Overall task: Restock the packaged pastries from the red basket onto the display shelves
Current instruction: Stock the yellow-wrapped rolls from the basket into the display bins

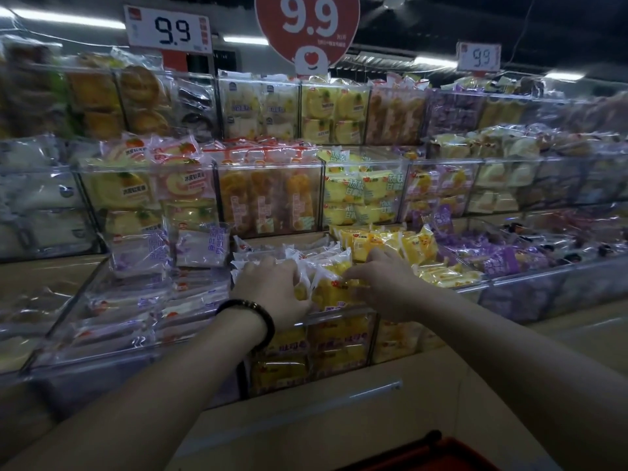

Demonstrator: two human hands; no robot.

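The left hand [272,287] curls round and the right hand [380,280] pinches yellow packaged pastries [331,288] in a clear bin [339,314] on the lowest shelf, the red basket [438,453] nearest.

Shop, price signs [169,30], stocked pastry bins [268,202]

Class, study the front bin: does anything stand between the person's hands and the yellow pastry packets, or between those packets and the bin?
Nothing visible does. The left hand and right hand are already gripping the yellow packets, which sit inside the open-topped clear bin.
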